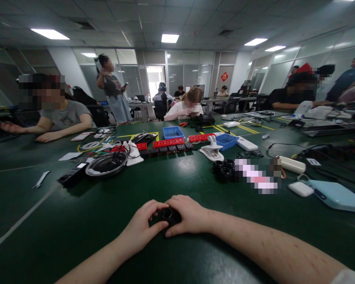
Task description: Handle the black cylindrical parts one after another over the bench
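Between my two hands, near the front of the green table, is a small black round part [167, 214] with a hole in its top. My left hand [146, 223] grips it from the left with thumb and fingers curled around its side. From the right, my right hand [187, 215] closes on the same dark part, and its palm and fingers hide much of that side. Farther off to the right stands a cluster of similar black round parts [225, 170] with open tops.
Red and black socket strips [169, 142], blue trays [226, 141] and a white clamp stand [212, 152] lie ahead. Left are a round metal-rimmed dish [118, 167], a black box [72, 175] and a wrench [41, 179]. A light-blue case [339, 193] lies right. People sit around the table.
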Available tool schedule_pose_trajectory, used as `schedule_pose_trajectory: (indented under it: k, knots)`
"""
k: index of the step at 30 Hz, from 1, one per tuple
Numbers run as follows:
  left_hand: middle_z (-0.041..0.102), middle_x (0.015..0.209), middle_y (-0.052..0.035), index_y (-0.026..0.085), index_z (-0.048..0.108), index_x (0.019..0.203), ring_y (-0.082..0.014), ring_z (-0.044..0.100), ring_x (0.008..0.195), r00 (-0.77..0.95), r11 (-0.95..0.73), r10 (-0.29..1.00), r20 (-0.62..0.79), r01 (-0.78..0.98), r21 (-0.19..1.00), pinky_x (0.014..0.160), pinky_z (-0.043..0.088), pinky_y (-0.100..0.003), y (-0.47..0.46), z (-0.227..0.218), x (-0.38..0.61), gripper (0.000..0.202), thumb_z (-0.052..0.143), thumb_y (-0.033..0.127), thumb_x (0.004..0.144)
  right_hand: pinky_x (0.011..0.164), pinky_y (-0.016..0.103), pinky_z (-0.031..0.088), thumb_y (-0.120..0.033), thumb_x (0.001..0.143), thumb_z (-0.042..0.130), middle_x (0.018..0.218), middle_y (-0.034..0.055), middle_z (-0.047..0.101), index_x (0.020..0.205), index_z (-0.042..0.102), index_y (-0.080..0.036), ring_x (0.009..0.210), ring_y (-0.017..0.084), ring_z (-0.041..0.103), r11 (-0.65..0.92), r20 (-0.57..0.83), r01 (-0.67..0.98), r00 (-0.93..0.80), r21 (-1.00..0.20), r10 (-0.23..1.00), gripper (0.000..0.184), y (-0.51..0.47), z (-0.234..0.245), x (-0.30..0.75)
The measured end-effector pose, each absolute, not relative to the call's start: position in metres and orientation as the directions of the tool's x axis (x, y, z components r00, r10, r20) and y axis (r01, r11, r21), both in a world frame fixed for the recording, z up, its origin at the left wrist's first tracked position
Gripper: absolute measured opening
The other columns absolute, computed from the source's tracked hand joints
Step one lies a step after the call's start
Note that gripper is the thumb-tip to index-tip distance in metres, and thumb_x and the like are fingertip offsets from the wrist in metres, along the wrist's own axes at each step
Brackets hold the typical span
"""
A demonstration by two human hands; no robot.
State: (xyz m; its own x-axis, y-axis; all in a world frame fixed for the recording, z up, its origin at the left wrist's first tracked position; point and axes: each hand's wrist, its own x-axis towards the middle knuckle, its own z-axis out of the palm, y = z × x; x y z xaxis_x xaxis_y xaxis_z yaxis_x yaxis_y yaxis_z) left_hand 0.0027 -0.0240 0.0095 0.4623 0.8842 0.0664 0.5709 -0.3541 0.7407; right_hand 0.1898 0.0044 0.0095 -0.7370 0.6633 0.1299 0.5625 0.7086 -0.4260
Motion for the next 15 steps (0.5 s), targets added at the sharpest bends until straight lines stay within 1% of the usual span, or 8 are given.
schedule_pose_trajectory:
  k: [2,4,7,10,15]
  knots:
    - [0.056,0.091,-0.0028,0.023,0.058,0.105,-0.02,0.053,0.082,0.499,-0.374,0.864,0.068,0.545,0.751,0.069,0.043,-0.028,-0.023,0.009,0.0,0.029,0.056,0.022,0.076,0.069,0.027,0.04,-0.043,0.063,0.072,0.083,0.0022,0.058,0.093,0.06,-0.016,0.077,0.018,0.053,0.719,0.093,0.502,-0.786,-0.48,0.611,0.043,0.009,0.013,0.194]
    - [0.056,0.094,-0.0032,0.024,0.058,0.108,-0.0206,0.053,0.085,0.524,-0.388,0.849,0.077,0.517,0.763,0.072,0.042,-0.029,-0.022,0.009,-0.001,0.031,0.055,0.022,0.077,0.066,0.024,0.039,-0.035,0.065,0.073,0.077,-0.0001,0.056,0.088,0.061,-0.015,0.073,0.015,0.051,0.705,0.051,0.473,-0.811,-0.528,0.582,0.033,0.013,0.015,0.197]
    - [0.056,0.095,-0.0033,0.025,0.057,0.11,-0.0209,0.053,0.087,0.54,-0.39,0.838,0.076,0.498,0.774,0.074,0.042,-0.03,-0.021,0.008,-0.001,0.033,0.054,0.021,0.078,0.06,0.021,0.037,-0.027,0.065,0.074,0.074,-0.0021,0.052,0.084,0.062,-0.014,0.068,0.012,0.048,0.668,0.027,0.437,-0.825,-0.602,0.565,0.026,0.019,0.013,0.2]
    - [0.056,0.095,-0.0029,0.026,0.057,0.109,-0.0206,0.053,0.087,0.54,-0.378,0.84,0.056,0.506,0.775,0.074,0.042,-0.03,-0.02,0.007,0.0,0.032,0.054,0.02,0.078,0.061,0.021,0.037,-0.024,0.065,0.073,0.075,-0.0026,0.051,0.084,0.062,-0.014,0.069,0.012,0.048,0.639,0.024,0.408,-0.831,-0.652,0.556,0.024,0.022,0.011,0.201]
    - [0.055,0.092,-0.0019,0.026,0.057,0.107,-0.0199,0.053,0.083,0.527,-0.363,0.849,0.039,0.529,0.767,0.07,0.041,-0.028,-0.021,0.007,0.0,0.03,0.055,0.02,0.077,0.064,0.021,0.038,-0.022,0.066,0.072,0.075,-0.0025,0.05,0.082,0.063,-0.013,0.071,0.012,0.049,0.643,0.017,0.391,-0.846,-0.658,0.533,0.02,0.024,0.01,0.201]
